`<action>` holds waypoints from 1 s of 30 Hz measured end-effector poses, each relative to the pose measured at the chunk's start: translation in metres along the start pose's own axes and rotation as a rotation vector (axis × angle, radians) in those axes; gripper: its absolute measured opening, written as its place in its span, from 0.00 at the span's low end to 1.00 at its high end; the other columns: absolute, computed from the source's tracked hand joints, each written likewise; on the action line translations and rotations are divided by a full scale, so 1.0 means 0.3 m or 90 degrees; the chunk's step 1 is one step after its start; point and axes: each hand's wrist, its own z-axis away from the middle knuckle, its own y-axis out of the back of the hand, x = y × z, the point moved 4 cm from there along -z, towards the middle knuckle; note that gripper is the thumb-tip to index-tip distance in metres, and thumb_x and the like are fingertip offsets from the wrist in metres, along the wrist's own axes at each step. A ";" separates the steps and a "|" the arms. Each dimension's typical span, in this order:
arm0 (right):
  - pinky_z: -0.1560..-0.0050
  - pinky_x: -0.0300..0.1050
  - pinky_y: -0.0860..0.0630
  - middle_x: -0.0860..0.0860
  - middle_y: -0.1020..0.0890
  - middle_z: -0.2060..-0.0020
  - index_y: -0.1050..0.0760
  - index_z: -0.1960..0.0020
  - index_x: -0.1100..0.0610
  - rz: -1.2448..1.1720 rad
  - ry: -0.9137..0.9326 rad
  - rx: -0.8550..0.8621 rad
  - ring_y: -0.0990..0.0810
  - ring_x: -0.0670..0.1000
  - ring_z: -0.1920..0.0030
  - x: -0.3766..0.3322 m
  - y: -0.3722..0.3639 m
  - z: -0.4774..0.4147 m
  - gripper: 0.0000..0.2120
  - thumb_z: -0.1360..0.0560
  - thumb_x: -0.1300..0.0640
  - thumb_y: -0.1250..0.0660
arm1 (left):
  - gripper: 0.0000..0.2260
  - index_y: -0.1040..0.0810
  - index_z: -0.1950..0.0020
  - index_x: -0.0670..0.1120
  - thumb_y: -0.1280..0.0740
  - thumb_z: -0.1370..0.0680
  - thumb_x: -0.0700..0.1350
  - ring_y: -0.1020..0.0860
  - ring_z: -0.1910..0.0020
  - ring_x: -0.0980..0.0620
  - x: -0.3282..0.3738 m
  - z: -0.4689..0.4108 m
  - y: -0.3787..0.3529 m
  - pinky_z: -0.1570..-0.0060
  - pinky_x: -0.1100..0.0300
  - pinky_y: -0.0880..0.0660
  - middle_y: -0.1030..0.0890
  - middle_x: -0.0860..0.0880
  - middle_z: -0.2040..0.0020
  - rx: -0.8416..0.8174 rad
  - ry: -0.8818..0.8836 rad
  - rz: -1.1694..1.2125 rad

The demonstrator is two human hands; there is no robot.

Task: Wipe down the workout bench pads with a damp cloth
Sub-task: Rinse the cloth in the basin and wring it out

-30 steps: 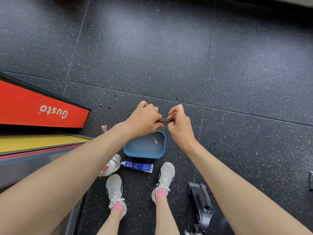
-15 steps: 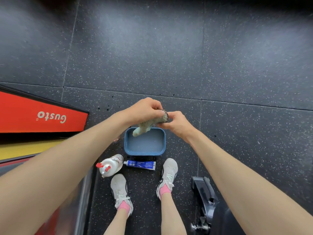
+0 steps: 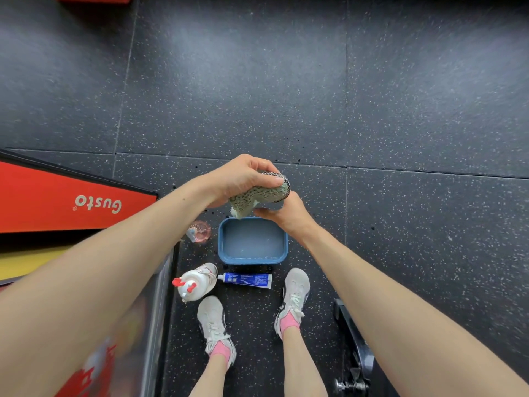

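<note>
Wringing step, by appearance: at frame centre, left hand [image 3: 243, 179] and right hand [image 3: 287, 217] each hold a closed grip on the twisted cloth [image 3: 257, 197] above the blue basin [image 3: 252, 260]; next, carry it to the red bench pad [image 3: 43, 202], frame left.

L hand [image 3: 243, 179] rolled over cloth [image 3: 259, 196], R hand [image 3: 287, 216] now under; cloth bunched, twisted.

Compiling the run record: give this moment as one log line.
stage: prep | left hand: grips cloth | right hand: grips cloth | cloth: bunched above blue basin | red bench pad: untouched
</note>
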 end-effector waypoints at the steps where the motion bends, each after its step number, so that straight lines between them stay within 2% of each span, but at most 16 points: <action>1: 0.46 0.45 0.24 0.49 0.18 0.52 0.22 0.46 0.53 0.017 -0.010 0.013 0.20 0.48 0.50 0.000 0.004 -0.005 0.16 0.32 0.62 0.24 | 0.01 0.19 0.55 0.45 0.29 0.26 0.42 0.21 0.66 0.53 0.000 0.004 -0.001 0.66 0.64 0.25 0.18 0.45 0.61 -0.005 -0.001 0.002; 5: 0.44 0.55 0.25 0.51 0.17 0.54 0.23 0.53 0.55 0.113 -0.031 0.024 0.20 0.53 0.49 0.044 0.031 -0.012 0.06 0.30 0.57 0.29 | 0.01 0.19 0.57 0.46 0.29 0.26 0.42 0.22 0.67 0.52 -0.007 0.008 0.034 0.64 0.61 0.25 0.19 0.46 0.62 0.065 -0.012 0.062; 8: 0.52 0.50 0.26 0.50 0.21 0.62 0.30 0.52 0.52 0.161 -0.071 -0.012 0.23 0.54 0.59 0.074 0.019 -0.006 0.11 0.30 0.55 0.29 | 0.02 0.21 0.57 0.47 0.30 0.25 0.43 0.23 0.68 0.55 -0.019 0.010 0.117 0.63 0.61 0.27 0.20 0.49 0.64 0.225 -0.043 0.052; 11: 0.59 0.45 0.31 0.52 0.25 0.65 0.27 0.43 0.54 0.139 -0.112 -0.101 0.28 0.50 0.64 0.076 0.002 0.017 0.13 0.26 0.56 0.30 | 0.04 0.25 0.54 0.46 0.33 0.22 0.46 0.26 0.64 0.56 -0.034 0.018 0.178 0.61 0.59 0.31 0.23 0.52 0.62 0.317 -0.072 -0.083; 12: 0.59 0.44 0.31 0.56 0.23 0.63 0.25 0.43 0.58 0.121 -0.138 -0.116 0.28 0.50 0.63 0.083 0.002 0.021 0.11 0.24 0.56 0.32 | 0.05 0.26 0.53 0.46 0.35 0.21 0.47 0.28 0.63 0.56 -0.042 0.023 0.188 0.61 0.59 0.32 0.24 0.52 0.61 0.327 -0.072 -0.125; 14: 0.57 0.44 0.32 0.61 0.22 0.62 0.24 0.54 0.64 0.071 -0.173 -0.106 0.28 0.49 0.61 0.081 0.005 0.034 0.12 0.21 0.55 0.36 | 0.07 0.27 0.52 0.45 0.37 0.20 0.48 0.28 0.61 0.54 -0.062 0.030 0.209 0.58 0.57 0.33 0.24 0.51 0.58 0.348 -0.068 -0.177; 16: 0.53 0.46 0.32 0.57 0.22 0.62 0.28 0.61 0.61 -0.009 -0.194 -0.079 0.27 0.50 0.59 0.071 0.006 0.041 0.16 0.20 0.51 0.38 | 0.08 0.28 0.50 0.45 0.39 0.20 0.49 0.29 0.61 0.52 -0.081 0.043 0.231 0.60 0.56 0.33 0.24 0.49 0.58 0.384 -0.058 -0.201; 18: 0.52 0.47 0.31 0.54 0.23 0.63 0.29 0.62 0.61 -0.008 -0.190 -0.076 0.27 0.51 0.59 0.051 0.013 0.051 0.20 0.22 0.45 0.36 | 0.09 0.28 0.49 0.44 0.41 0.19 0.49 0.30 0.63 0.52 -0.096 0.061 0.255 0.62 0.55 0.34 0.26 0.50 0.61 0.436 -0.043 -0.214; 20: 0.55 0.50 0.30 0.51 0.28 0.64 0.28 0.58 0.56 0.034 -0.163 -0.123 0.30 0.50 0.61 0.045 0.012 0.061 0.15 0.27 0.45 0.30 | 0.09 0.29 0.48 0.43 0.42 0.18 0.49 0.31 0.61 0.51 -0.114 0.078 0.282 0.60 0.55 0.36 0.27 0.50 0.60 0.489 -0.032 -0.208; 22: 0.44 0.56 0.26 0.54 0.23 0.57 0.26 0.51 0.58 0.088 -0.168 -0.183 0.24 0.52 0.56 0.067 0.008 0.071 0.16 0.31 0.51 0.24 | 0.08 0.29 0.48 0.44 0.42 0.18 0.48 0.30 0.58 0.50 -0.131 0.088 0.309 0.58 0.56 0.37 0.27 0.49 0.58 0.523 -0.018 -0.201; 23: 0.46 0.54 0.25 0.56 0.22 0.57 0.25 0.52 0.62 0.115 -0.173 -0.207 0.23 0.54 0.57 0.073 0.007 0.079 0.17 0.31 0.54 0.23 | 0.09 0.29 0.48 0.44 0.42 0.18 0.49 0.30 0.57 0.49 -0.139 0.092 0.322 0.58 0.56 0.37 0.27 0.49 0.57 0.532 -0.011 -0.199; 24: 0.54 0.50 0.26 0.57 0.23 0.61 0.26 0.56 0.64 0.129 -0.172 -0.206 0.25 0.53 0.61 0.084 0.011 0.082 0.16 0.31 0.55 0.23 | 0.09 0.30 0.48 0.44 0.42 0.18 0.49 0.30 0.57 0.49 -0.147 0.095 0.334 0.58 0.56 0.37 0.27 0.49 0.58 0.536 -0.002 -0.203; 25: 0.61 0.46 0.31 0.57 0.28 0.65 0.29 0.60 0.63 0.124 -0.174 -0.192 0.30 0.51 0.65 0.086 0.022 0.087 0.15 0.31 0.56 0.24 | 0.10 0.30 0.49 0.44 0.42 0.18 0.50 0.29 0.56 0.48 -0.155 0.100 0.345 0.57 0.55 0.36 0.26 0.49 0.58 0.538 0.007 -0.214; 26: 0.64 0.44 0.35 0.55 0.30 0.66 0.29 0.62 0.61 0.101 -0.190 -0.168 0.32 0.49 0.66 0.093 0.039 0.089 0.15 0.31 0.57 0.24 | 0.11 0.30 0.49 0.44 0.42 0.18 0.51 0.29 0.55 0.47 -0.163 0.104 0.354 0.56 0.55 0.36 0.26 0.48 0.57 0.538 0.016 -0.228; 28: 0.59 0.42 0.34 0.50 0.28 0.64 0.25 0.60 0.60 0.029 -0.234 -0.123 0.30 0.46 0.62 0.109 0.074 0.092 0.11 0.30 0.56 0.25 | 0.12 0.29 0.49 0.44 0.43 0.18 0.52 0.28 0.54 0.46 -0.182 0.117 0.370 0.56 0.54 0.35 0.25 0.47 0.56 0.544 0.030 -0.252; 30: 0.49 0.44 0.35 0.50 0.22 0.55 0.23 0.52 0.57 -0.043 -0.277 -0.075 0.26 0.49 0.50 0.135 0.100 0.091 0.11 0.31 0.56 0.24 | 0.12 0.30 0.49 0.44 0.43 0.18 0.53 0.28 0.56 0.46 -0.202 0.130 0.378 0.57 0.53 0.35 0.24 0.46 0.57 0.549 0.042 -0.260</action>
